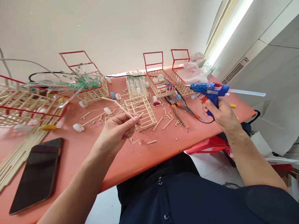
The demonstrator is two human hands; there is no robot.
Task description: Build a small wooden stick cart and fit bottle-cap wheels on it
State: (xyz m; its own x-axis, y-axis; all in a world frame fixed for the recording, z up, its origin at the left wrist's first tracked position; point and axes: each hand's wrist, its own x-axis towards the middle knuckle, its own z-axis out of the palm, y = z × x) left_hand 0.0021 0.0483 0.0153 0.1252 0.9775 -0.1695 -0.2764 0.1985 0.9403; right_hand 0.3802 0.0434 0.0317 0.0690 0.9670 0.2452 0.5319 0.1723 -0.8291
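Between the thumb and fingers of my left hand (120,129) is a jointed piece of wooden sticks (118,106), pinched near its lower right end. My right hand (221,113) grips a blue hot glue gun (209,89) by its handle, the nozzle pointing left. A clear glue stick (247,92) juts from the gun's back. Behind my left hand a small stick frame (148,116) with slats lies on the table, among loose cut sticks (167,123). Orange-handled pliers (179,116) lie between my hands.
Miniature stick carts with red trim (161,82) stand along the wall, one holding green-and-clear plastic (86,81). A black phone (37,174) and a bundle of long sticks (20,155) lie at left. White wheels (78,127) are scattered about. The orange table's front edge (149,164) is near my body.
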